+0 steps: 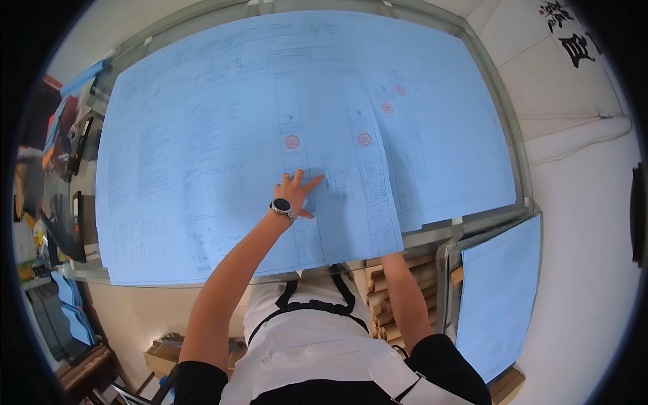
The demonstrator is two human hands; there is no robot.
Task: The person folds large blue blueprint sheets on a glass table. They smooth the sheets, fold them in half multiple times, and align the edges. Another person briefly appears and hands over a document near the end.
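Note:
My left hand (pixel 298 192), a watch on its wrist, lies spread on a large blue printed sheet (pixel 216 155) with plans, text columns and red round stamps. My right forearm reaches up to the sheet's lower right edge, where my right hand is hidden beneath the paper; I cannot see its fingers or what they hold. Another blue sheet (pixel 459 148) with stamps shows at the right, partly under the top one. The sheets lie on a glass-topped table (pixel 432 237) with a metal frame.
Dark tools (pixel 79 145) and rolled blue paper (pixel 82 74) are along the left. A leaning board with a blue sheet (pixel 499 290) stands at lower right beside a white wall (pixel 580 236). Brown rolls (pixel 385 310) and cardboard boxes (pixel 162 354) sit below the table.

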